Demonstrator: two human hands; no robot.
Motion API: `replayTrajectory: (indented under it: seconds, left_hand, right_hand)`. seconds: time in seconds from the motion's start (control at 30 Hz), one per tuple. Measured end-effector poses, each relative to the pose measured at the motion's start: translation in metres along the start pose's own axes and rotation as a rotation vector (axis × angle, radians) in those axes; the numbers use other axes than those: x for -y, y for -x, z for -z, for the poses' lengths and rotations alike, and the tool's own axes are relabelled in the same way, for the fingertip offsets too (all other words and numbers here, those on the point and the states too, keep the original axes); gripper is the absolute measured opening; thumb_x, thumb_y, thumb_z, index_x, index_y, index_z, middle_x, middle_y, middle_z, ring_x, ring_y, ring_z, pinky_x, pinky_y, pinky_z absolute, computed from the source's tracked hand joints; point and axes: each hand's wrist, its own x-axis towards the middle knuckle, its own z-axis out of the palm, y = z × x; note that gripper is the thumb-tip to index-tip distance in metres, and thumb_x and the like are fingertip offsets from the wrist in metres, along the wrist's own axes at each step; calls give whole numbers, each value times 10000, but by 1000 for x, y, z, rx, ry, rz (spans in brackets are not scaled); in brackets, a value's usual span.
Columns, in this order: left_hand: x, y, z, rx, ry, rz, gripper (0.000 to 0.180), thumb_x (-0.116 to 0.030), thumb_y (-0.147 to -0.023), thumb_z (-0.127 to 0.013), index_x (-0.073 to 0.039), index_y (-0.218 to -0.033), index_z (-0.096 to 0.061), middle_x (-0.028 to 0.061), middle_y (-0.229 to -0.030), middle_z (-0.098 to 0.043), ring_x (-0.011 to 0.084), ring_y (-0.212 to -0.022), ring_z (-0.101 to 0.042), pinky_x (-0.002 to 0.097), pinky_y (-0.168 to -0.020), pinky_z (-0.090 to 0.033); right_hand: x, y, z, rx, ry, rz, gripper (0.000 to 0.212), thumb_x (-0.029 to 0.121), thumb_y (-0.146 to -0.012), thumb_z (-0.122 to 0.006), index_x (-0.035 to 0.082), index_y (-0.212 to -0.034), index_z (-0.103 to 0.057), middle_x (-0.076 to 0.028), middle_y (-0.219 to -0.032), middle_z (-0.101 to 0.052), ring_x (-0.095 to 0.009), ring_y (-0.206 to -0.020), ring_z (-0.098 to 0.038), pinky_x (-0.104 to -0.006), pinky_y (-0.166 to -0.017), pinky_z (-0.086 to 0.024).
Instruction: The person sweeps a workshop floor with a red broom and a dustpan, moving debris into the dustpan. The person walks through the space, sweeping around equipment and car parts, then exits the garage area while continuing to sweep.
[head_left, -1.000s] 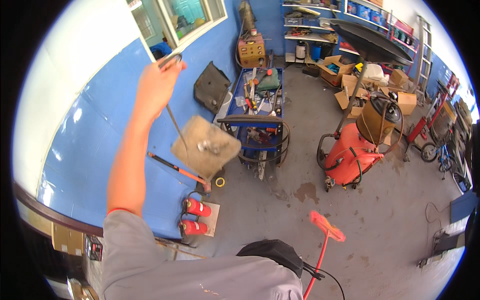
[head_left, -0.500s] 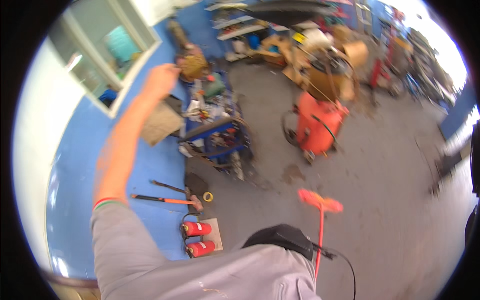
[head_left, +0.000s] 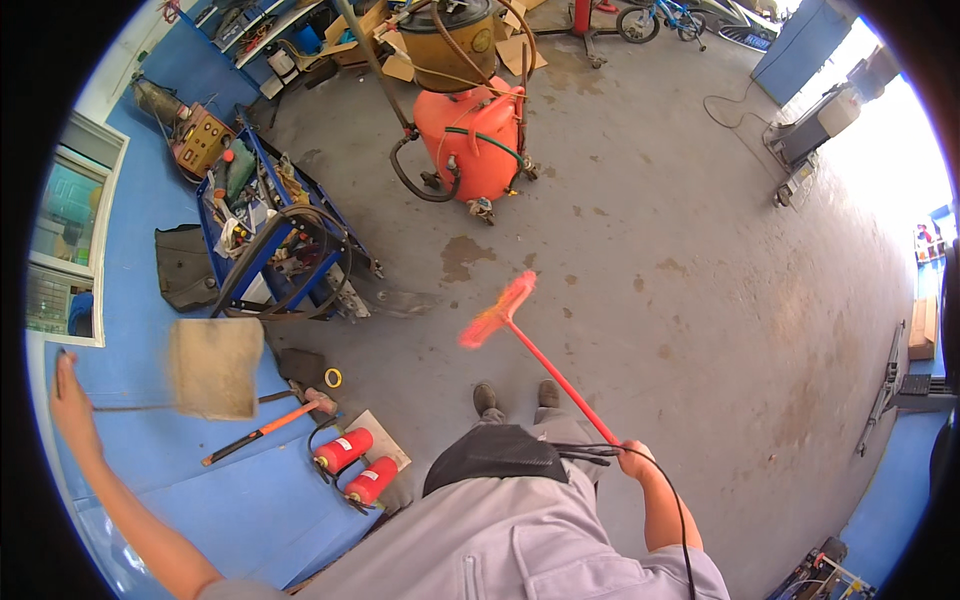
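Two grips: right hand (head_left: 632, 460) wrapped round red broom handle (head_left: 565, 384); left hand (head_left: 72, 400) gripping thin rod (head_left: 130, 408) of brown pan (head_left: 216, 368), beside blue wall (head_left: 220, 515). Past shoes (head_left: 548, 393), broom head (head_left: 498, 312) over grey floor (head_left: 620, 220). Farther off: red tank (head_left: 478, 145).

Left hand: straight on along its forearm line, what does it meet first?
Likely the window just above the left hand in the picture, or the blue wall around it; depth to either is unclear.

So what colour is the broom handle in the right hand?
Red; the broom handle in the right hand shows best in the head view.
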Motion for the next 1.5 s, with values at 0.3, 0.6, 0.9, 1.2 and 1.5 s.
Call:
replayTrajectory:
  seconds: [0.3, 0.6, 0.9, 1.2, 1.5]
  left_hand:
    - [-21, 266, -111, 376, 129, 154, 330, -316, -1024, -517, -18, -1092, -639, 2, -664, -471, 85, -511, -424, 258, -475, -348]
    - [-131, 421, -244, 670, -17, 104, 324, -282, -1018, -518, 10, -976, -654, 76, -666, -569, 109, -515, -501, 293, -508, -430]
    - [-219, 457, -334, 688, 103, 32, 290, -226, -1010, -534, 31, -946, -653, 54, -700, -583, 121, -534, -508, 300, -502, -406]
    - [-361, 514, -387, 847, 310, -79, 291, -287, -1026, -522, -24, -1003, -645, 13, -692, -568, 90, -552, -531, 256, -528, -436]
    - [-461, 617, -456, 874, 432, 205, 277, -277, -1039, -497, -45, -902, -564, -5, -744, -509, 77, -598, -463, 262, -633, -487]
  right_hand:
    - [21, -273, 77, 69, 16, 220, 445, 402, -959, -477, 16, -989, -696, -268, -981, -672, -443, -999, -623, -511, -867, -499]
    - [-137, -317, 141, 117, 8, -128, 510, 483, -964, -477, 41, -1103, -688, -193, -1112, -696, -357, -1088, -650, -467, -908, -520]
    - [-496, 6, 364, 15, 515, -777, 389, 488, -917, -612, 135, -998, -755, -114, -1005, -730, -292, -980, -694, -423, -837, -546]
    - [-526, 36, 497, -253, 656, -737, 386, 414, -939, -596, 42, -932, -699, -170, -858, -714, -338, -859, -698, -458, -784, -543]
    - [-425, -324, 459, 19, 322, 79, 330, 314, -997, -415, 119, -1033, -678, -146, -1002, -718, -322, -920, -696, -455, -789, -553]
